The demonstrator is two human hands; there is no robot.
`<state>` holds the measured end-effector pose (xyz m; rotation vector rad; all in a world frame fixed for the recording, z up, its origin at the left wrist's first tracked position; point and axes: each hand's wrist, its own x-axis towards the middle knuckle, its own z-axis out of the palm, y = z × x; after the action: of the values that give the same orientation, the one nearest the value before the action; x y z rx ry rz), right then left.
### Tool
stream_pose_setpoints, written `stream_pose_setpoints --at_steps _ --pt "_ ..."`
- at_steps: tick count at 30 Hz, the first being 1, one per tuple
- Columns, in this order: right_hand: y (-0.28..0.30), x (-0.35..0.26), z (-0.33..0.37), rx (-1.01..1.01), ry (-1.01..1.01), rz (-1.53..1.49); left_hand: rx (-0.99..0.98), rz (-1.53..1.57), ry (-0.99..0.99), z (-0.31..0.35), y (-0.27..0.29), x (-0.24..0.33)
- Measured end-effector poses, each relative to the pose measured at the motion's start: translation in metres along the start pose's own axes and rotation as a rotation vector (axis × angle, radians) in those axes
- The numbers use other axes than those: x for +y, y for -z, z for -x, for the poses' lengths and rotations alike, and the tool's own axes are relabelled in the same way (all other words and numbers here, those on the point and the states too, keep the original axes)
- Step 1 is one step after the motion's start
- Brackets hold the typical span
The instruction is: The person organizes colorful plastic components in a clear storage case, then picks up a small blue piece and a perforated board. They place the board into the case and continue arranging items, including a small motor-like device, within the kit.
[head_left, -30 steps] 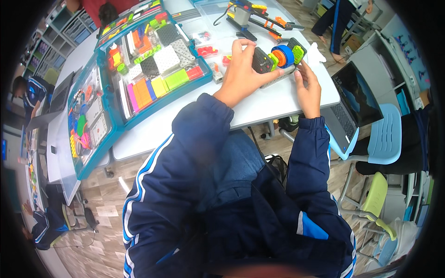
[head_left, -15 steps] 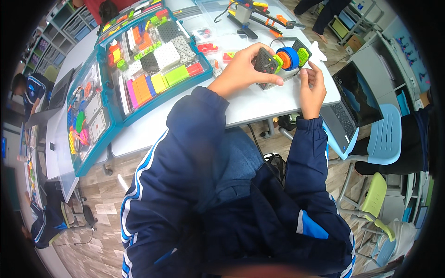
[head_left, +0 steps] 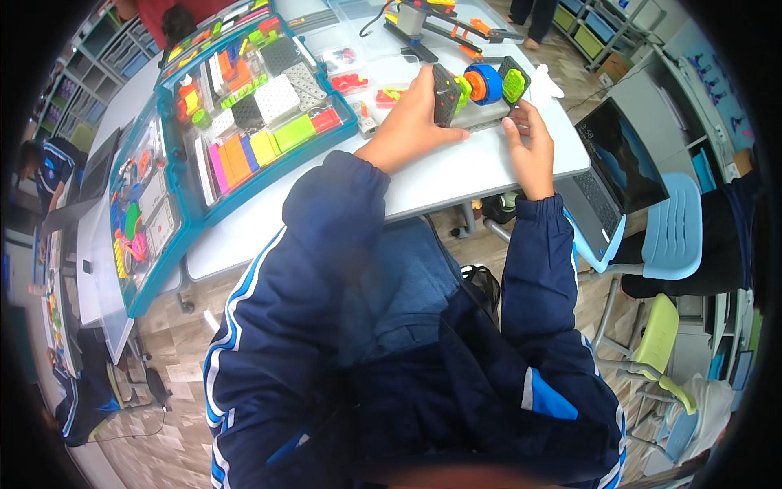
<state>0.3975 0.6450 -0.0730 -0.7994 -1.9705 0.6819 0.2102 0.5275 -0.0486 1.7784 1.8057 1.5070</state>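
Note:
On the white table (head_left: 456,175) a model built from construction blocks is between my hands. Two black perforated plates (head_left: 446,96) stand upright at its sides, with a blue and orange wheel (head_left: 486,85) and lime green pieces between them. My left hand (head_left: 407,126) grips the left plate, thumb stretched along the model's near side and the other fingers partly hidden behind the plate. At the lower right corner, my right hand (head_left: 533,151) has its bent fingers and thumb closed on the model's edge. A grey strip runs along the bottom, partly covered by my hands.
Left of my hands lies an open teal case (head_left: 204,220) of sorted coloured blocks. Behind the model stands another block build (head_left: 411,24), beside small trays of red pieces (head_left: 349,83). A laptop (head_left: 607,183) rests on a blue chair at right. Other people are around.
The model has shifted slightly left and turned, so its left plate now shows more edge-on. Both hands moved along with it, still holding it.

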Motion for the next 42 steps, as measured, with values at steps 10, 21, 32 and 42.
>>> stream_pose_setpoints --at_steps 10,21,32,42 --pt "0.012 0.005 -0.02 -0.32 0.064 -0.277 -0.168 0.168 0.096 -0.001 0.008 0.0" --pt "0.02 0.012 -0.03 -0.425 -0.085 -0.675 -0.092 0.436 0.077 -0.003 0.002 0.001" --pt "0.041 -0.033 0.001 0.207 0.434 0.019 -0.117 0.721 0.48 0.0 0.007 0.018" --pt "0.014 -0.078 0.018 -0.149 0.501 0.394 -0.182 0.799 0.511 0.003 0.011 0.024"
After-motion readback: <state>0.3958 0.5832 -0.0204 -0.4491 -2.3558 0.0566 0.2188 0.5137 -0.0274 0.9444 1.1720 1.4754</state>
